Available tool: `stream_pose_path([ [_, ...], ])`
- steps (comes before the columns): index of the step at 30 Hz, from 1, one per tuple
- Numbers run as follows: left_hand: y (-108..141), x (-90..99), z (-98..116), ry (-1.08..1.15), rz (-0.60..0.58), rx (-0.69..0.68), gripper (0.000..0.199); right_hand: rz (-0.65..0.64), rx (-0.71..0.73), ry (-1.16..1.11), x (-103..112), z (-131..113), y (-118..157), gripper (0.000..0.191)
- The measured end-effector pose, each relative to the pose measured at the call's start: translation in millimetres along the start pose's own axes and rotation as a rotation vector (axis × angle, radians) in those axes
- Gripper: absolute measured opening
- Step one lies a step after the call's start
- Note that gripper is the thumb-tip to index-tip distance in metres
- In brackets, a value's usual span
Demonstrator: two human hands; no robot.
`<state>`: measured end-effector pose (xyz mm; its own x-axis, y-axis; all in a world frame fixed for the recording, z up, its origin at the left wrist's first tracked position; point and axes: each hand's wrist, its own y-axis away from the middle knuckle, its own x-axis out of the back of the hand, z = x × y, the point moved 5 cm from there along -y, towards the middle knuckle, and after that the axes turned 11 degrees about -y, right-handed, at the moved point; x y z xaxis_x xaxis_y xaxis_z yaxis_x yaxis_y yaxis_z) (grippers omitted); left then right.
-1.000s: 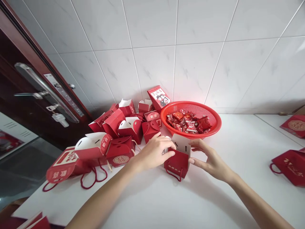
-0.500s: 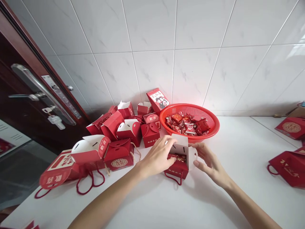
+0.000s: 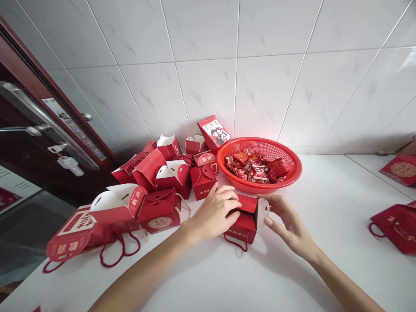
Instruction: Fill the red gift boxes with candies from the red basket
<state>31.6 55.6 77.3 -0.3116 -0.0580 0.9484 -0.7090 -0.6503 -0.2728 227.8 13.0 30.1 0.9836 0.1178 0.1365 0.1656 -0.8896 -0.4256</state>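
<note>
A small red gift box (image 3: 241, 226) with a dark red cord handle stands on the white table in front of me. Its top panels are folded inward, and a dark gap shows between them. My left hand (image 3: 216, 212) lies over its left end, fingers curled on the top panels and closed on the box. At the right end a side flap (image 3: 263, 209) with a hole sticks up, white inside. My right hand (image 3: 287, 223) has its thumb on that flap's near edge and its fingers behind, holding it. The box's contents are hidden.
A red plastic basket (image 3: 295, 171) of wrapped candies (image 3: 256, 167) sits just behind the box. Several red gift boxes (image 3: 159, 210), some open, crowd the left. More boxes (image 3: 394, 227) stand at the right. A tiled wall (image 3: 204, 95) closes the back; a door (image 3: 19, 160) is at left.
The upright back panel has folded down over the box, hiding the red contents seen before. My left fingers moved onto the top panels. My right hand stays by the side flap.
</note>
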Motion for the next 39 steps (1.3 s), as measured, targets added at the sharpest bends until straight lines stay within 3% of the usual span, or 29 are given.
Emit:
stream_pose_path([
  [6,2.9,-8.7,6.8,0.033,0.092,-0.040,0.021,-0.066,0.033,0.129,-8.4,4.9,6.2,0.056],
  [11,6.2,-15.3,12.7,0.121,0.173,0.014,0.045,-0.069,0.052,0.229,-16.1,5.2,10.1,0.063],
  [17,4.7,-4.7,6.9,0.404,0.228,0.092,0.073,-0.027,0.027,0.225,-11.6,3.0,9.3,0.061],
  [19,2.9,-3.9,0.1,0.567,0.206,0.163,0.071,-0.017,0.009,0.206,-9.5,2.5,8.6,0.061],
  [22,-0.3,-9.6,-10.2,0.811,0.155,0.268,0.050,0.000,0.001,0.159,-7.5,2.4,8.0,0.057],
  [25,-3.2,-16.5,-18.9,0.911,0.155,0.343,0.034,0.036,0.010,0.084,-4.3,4.1,8.3,0.048],
  [30,-5.7,-22.5,-22.1,0.823,0.150,0.338,0.032,0.046,-0.020,-0.020,1.4,10.5,8.3,0.038],
  [39,-3.3,-30.7,-19.6,0.687,0.098,0.295,0.042,0.025,-0.042,-0.068,1.5,14.0,8.0,0.038],
])
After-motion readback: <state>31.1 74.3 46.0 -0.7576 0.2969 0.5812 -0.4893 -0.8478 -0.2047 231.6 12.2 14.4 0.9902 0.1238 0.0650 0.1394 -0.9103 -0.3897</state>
